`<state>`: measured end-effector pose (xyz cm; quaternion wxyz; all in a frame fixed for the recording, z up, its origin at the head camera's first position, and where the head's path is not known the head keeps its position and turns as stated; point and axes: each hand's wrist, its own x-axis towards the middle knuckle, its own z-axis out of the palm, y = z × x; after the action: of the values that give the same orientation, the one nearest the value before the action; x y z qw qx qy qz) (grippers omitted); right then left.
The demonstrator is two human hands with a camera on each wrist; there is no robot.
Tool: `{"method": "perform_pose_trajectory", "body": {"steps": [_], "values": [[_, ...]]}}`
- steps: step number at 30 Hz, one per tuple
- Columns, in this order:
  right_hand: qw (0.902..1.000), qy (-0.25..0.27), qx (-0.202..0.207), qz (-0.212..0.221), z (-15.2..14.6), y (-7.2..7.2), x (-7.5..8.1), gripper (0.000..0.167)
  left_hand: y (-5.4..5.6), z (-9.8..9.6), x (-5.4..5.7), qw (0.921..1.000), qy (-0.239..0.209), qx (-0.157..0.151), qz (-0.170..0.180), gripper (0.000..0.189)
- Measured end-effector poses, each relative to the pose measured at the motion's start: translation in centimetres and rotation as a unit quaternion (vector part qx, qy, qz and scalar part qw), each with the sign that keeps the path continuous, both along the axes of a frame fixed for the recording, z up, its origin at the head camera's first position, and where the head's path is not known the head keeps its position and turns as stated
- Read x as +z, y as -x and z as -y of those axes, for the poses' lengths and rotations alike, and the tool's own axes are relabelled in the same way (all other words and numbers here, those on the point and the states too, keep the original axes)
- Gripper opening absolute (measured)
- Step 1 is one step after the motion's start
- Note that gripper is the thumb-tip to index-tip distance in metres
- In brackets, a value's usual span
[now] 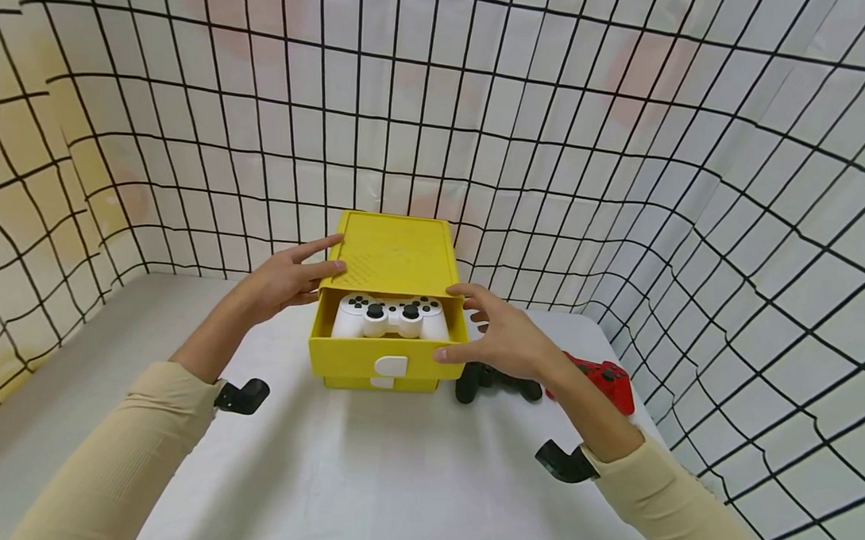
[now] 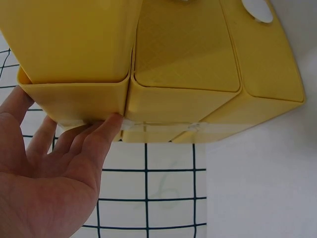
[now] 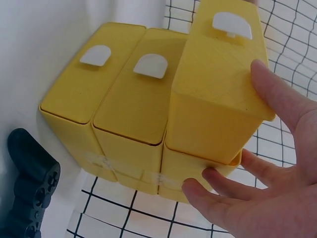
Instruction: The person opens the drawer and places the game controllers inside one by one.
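Note:
A yellow drawer unit [image 1: 397, 249] stands on the table, its top drawer [image 1: 351, 357] pulled partly out, with a white game controller [image 1: 391, 316] lying inside. My left hand [image 1: 283, 279] rests its fingers against the left side of the unit's top section; the left wrist view shows the hand [image 2: 62, 173] beside that casing, palm apart from it. On the other side, my right hand [image 1: 505, 332] touches the right front corner of the drawer with its thumb. Its other fingers, spread in the right wrist view, lie along the casing [image 3: 198, 168]. White tabs [image 3: 232, 25] mark the drawer fronts.
A black game controller [image 1: 496, 382] lies right of the unit, partly behind my right hand. Farther right is a red game controller [image 1: 610, 383], partly covered by my forearm. Black wire mesh [image 1: 551, 147] encloses the white table [image 1: 411, 476] at the back and sides.

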<state>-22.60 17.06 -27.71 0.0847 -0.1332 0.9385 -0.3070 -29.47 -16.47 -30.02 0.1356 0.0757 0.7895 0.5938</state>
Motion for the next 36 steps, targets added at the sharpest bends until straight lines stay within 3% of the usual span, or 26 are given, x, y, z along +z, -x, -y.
{"method": "perform_pose_trajectory", "body": {"steps": [28, 36], "values": [[0.9908, 0.1, -0.044, -0.081, 1.2, 1.4, -1.6, 0.057, -0.2, 0.1, 0.1, 1.0, -0.004, 0.005, 0.002, 0.078], [0.9791, 0.139, -0.04, -0.143, 1.6, 2.3, -2.4, 0.04, -0.1, 0.0, 0.0, 1.0, 0.005, 0.007, -0.002, 0.078]]}}
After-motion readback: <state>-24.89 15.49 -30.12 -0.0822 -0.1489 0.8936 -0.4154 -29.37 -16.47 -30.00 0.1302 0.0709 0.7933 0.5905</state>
